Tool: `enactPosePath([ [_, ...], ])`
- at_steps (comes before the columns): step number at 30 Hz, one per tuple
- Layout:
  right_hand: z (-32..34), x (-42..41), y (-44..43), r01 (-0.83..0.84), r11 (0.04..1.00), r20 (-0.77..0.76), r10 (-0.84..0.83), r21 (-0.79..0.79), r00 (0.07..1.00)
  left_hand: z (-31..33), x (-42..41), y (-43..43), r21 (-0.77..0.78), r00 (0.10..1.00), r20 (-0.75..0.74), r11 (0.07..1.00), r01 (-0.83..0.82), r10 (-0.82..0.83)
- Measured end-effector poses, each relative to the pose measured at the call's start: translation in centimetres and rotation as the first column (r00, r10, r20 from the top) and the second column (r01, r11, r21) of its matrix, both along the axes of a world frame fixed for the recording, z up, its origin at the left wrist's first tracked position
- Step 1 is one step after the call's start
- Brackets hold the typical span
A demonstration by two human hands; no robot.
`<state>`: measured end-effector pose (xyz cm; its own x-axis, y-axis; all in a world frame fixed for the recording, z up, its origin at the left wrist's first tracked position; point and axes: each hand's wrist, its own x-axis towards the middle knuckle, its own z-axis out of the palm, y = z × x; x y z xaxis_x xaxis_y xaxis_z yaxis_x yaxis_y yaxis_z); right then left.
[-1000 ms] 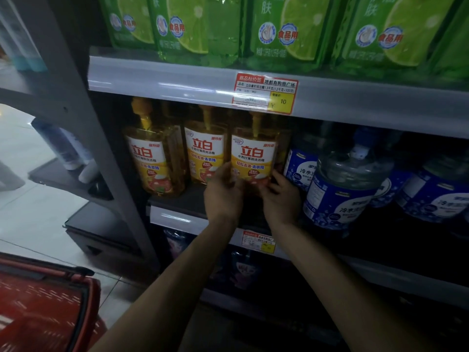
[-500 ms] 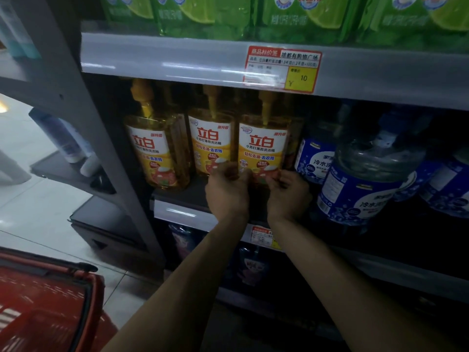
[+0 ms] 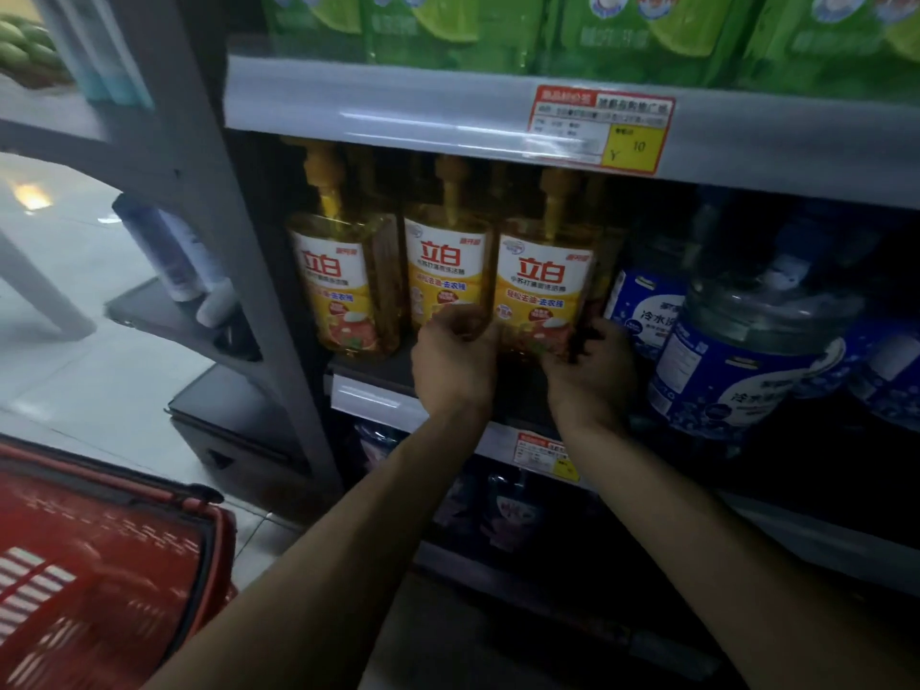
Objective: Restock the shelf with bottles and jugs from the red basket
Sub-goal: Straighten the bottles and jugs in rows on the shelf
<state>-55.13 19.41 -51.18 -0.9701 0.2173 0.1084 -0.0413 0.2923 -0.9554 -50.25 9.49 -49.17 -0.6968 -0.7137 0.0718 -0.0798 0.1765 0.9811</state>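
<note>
Squaring up yellow pump bottle point(image 3: 545, 286) left of the blue jug point(image 3: 747, 361)
Gripping its base with left hand point(image 3: 455, 363) and right hand point(image 3: 590, 376); might tip forward if released crooked

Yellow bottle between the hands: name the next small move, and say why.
Probably let go: the bottle looks upright on the shelf, level with two like it, while the left hand and right hand grip its base.

The yellow detergent bottles point(image 3: 545, 286) are clear glossy plastic with smooth paper-like labels. The blue-labelled jug point(image 3: 747, 351) is transparent plastic, the shelf rail point(image 3: 378, 104) matt grey with a shiny strip, and the red basket point(image 3: 99, 565) slotted plastic.
</note>
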Motion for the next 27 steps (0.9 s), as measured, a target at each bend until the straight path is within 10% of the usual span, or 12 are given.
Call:
enactPosePath([
  [7,2.1,4.1,-4.4,-0.256,0.962,-0.124,0.267,0.097,0.956,0.8,4.4,-5.0,-0.048,0.984,-0.091,0.986,-0.16,0.155],
  [14,1.8,4.7,-9.7,-0.609,0.792,0.068,0.611,-0.051,0.789,-0.4,5.8,-8.9,-0.048,0.969,-0.087,0.97,-0.237,0.232],
  [24,-0.4,4.0,-13.2,-0.628,0.776,0.053,0.631,-0.062,0.774,-0.8,5.0,-9.8,0.077,0.986,-0.132,0.993,-0.094,0.104],
  [27,0.3,4.7,-13.8,-0.578,0.763,0.064,0.618,-0.289,0.784,-0.7,5.0,-10.0,0.052,0.988,-0.107,0.993,-0.106,0.111],
])
